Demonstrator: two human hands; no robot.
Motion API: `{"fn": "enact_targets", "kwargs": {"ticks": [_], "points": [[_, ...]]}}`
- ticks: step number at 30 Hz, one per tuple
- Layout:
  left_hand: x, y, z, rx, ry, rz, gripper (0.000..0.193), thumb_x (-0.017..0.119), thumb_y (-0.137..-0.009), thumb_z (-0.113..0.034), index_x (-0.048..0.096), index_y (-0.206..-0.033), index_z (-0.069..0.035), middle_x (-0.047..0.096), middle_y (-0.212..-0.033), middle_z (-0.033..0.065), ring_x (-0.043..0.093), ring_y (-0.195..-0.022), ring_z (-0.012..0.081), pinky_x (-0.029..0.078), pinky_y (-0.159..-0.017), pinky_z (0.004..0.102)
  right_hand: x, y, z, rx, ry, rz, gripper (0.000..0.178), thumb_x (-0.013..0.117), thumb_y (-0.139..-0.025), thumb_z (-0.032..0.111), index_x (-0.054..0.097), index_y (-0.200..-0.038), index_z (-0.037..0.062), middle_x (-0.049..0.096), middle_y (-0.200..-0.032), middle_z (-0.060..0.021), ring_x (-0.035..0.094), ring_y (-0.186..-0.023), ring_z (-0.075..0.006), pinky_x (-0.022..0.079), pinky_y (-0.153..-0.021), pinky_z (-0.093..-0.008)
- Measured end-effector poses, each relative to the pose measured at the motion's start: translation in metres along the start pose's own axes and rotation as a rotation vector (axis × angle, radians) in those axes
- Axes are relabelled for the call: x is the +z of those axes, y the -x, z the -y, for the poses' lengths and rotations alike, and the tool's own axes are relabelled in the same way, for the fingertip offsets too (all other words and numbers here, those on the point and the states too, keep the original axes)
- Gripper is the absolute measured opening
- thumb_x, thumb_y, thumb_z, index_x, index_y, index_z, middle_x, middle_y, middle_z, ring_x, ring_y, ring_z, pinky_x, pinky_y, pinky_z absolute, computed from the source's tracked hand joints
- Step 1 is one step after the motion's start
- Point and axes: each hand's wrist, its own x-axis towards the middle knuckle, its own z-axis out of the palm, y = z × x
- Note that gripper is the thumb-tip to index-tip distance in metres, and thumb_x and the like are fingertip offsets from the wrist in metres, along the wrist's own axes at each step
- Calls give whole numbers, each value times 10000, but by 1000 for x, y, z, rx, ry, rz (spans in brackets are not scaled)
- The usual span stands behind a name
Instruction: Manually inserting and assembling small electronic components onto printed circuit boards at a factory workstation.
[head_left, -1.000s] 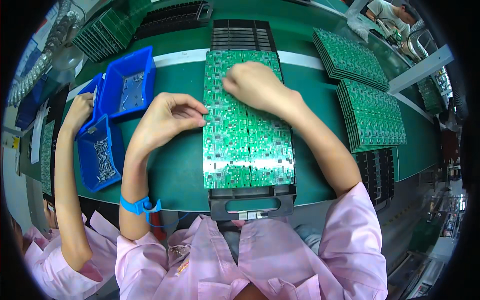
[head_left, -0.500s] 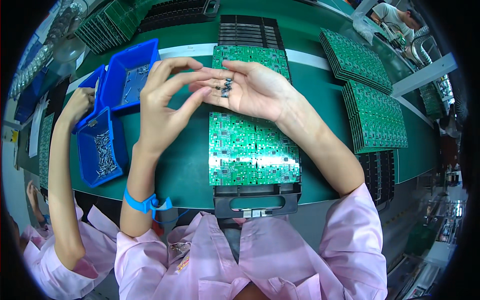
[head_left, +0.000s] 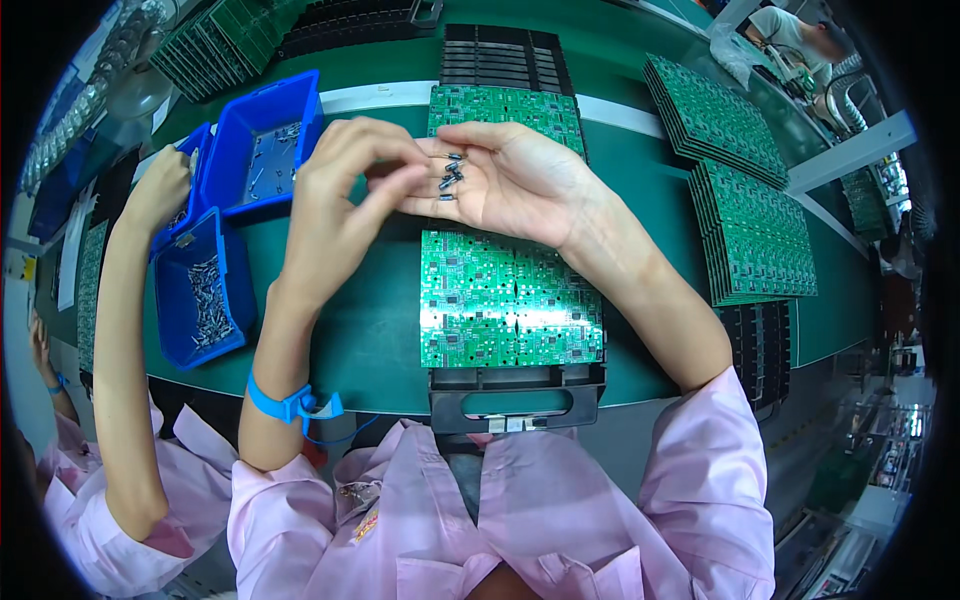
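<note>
My right hand (head_left: 510, 185) lies palm up above a green circuit board panel (head_left: 510, 290). Several small dark cylindrical electronic components (head_left: 452, 178) with thin wire leads rest across its fingers. From the left, my left hand (head_left: 350, 195) reaches to those fingers, thumb and forefinger curved and a little apart. Nothing shows between its fingertips, which are slightly blurred; its other fingers are partly hidden. A blue wrist strap (head_left: 290, 405) circles my left wrist. The panel sits on a black carrier with a handle (head_left: 515, 405) at its near end.
Blue bins (head_left: 205, 295) at the left hold loose small metallic parts. A co-worker's hand (head_left: 160, 190) is at the bin beside them. Stacked green panels (head_left: 755, 235) stand at the right. More black carriers (head_left: 505, 60) lie beyond the panel. Another person (head_left: 795, 40) sits at far right.
My left thumb and fingertips have moved slightly nearer my right fingers. The components in my right hand have shifted a little. The co-worker's hand has lifted slightly at the bin.
</note>
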Motion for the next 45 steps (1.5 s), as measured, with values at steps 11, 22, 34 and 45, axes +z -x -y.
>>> {"fn": "enact_targets", "kwargs": {"ticks": [11, 22, 34, 45], "points": [[-14, 1, 6, -615, 1015, -125, 201, 589, -779, -86, 527, -937, 22, 591, -757, 99, 549, -652, 99, 474, -640, 184, -2, 3, 9, -381, 765, -38, 197, 556, -788, 143, 613, -840, -39, 406, -516, 22, 355, -454, -35, 297, -415, -154], [-10, 0, 2, -622, 867, -81, 242, 608, -754, -60, 534, -967, 28, 593, -784, 101, 554, -687, 103, 476, -666, 191, 3, 2, -3, -521, 976, -55, 148, 617, -759, 113, 618, -862, 7, 387, -502, 58, 253, -432, 5, 151, -375, -127], [2, 3, -13, -247, 435, -348, 110, 612, -736, -28, 607, -840, 7, 602, -807, 66, 543, -711, 105, 440, -686, 187, 1, 0, -11, -380, 534, 21, 153, 631, -749, 141, 622, -798, -4, 438, -528, 33, 274, -425, 3, 176, -357, -135], [-11, 5, -5, -380, 250, 408, 50, 559, -721, -1, 589, -754, 22, 561, -653, 29, 470, -587, 79, 397, -578, 180, -18, 4, 30, -705, 2156, -178, 303, 555, -763, 187, 534, -526, 0, 414, -446, -45, 350, -373, -131, 339, -408, -256]]}}
